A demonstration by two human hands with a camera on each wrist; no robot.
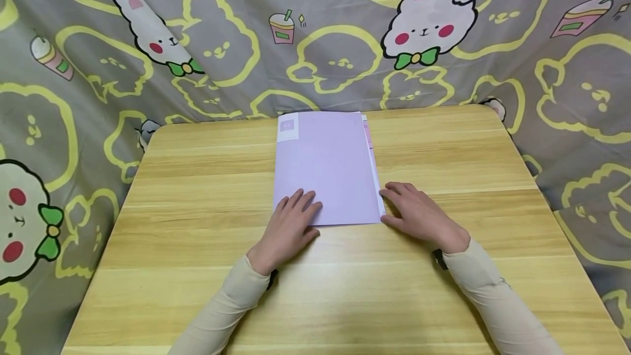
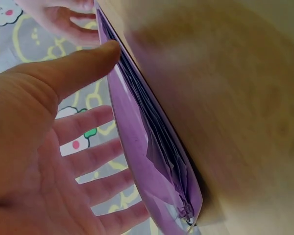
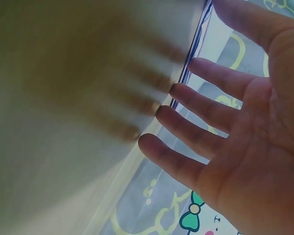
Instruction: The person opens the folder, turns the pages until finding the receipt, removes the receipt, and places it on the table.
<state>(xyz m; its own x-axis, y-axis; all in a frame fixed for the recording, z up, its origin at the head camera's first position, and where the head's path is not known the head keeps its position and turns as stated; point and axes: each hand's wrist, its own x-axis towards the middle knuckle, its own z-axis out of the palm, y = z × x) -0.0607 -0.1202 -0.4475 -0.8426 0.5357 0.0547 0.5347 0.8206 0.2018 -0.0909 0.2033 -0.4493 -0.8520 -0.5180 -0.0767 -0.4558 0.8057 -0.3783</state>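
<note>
A light purple folder lies flat on the wooden table, a white label at its far left corner. Thin sheets with a pink-marked strip stick out along its right side. My left hand rests over its near left corner, fingers spread across the cover and thumb by the near edge. In the left wrist view, several layers of dark-looking sheets show inside the folder's edge. My right hand lies beside the near right corner, fingers loosely extended, fingertips right at the folder's right edge.
The wooden table reaches to a grey curtain with yellow outlines and cartoon rabbits, which hangs behind it and along both sides. The folder's far edge lies near the table's back edge.
</note>
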